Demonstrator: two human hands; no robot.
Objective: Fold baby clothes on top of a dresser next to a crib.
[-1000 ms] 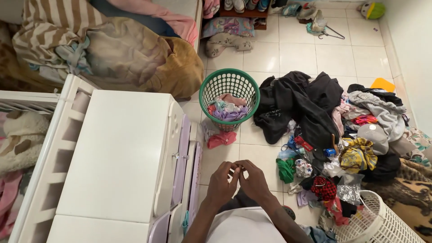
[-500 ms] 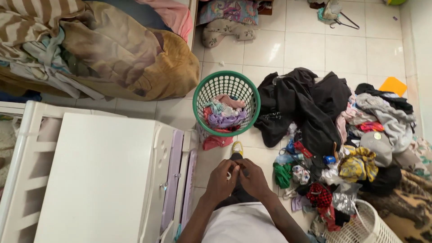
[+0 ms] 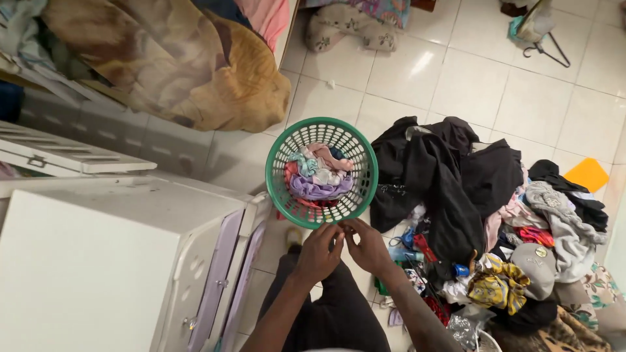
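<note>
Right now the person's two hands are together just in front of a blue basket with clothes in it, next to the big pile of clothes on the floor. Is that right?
Not quite: the basket is green, not blue, as the head view shows. The rest holds: the left hand and right hand meet just in front of its rim, it has clothes in it, and the big pile of clothes lies on the floor beside it.

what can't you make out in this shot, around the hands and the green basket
- Head view: whatever the left hand and right hand pinch between them is too small and covered by fingers.
- Head view: the lower clothes in the green basket are buried under the top layer.
- Head view: the white basket is cut off by the bottom edge.
- Head view: items under the black garment are hidden.
</note>
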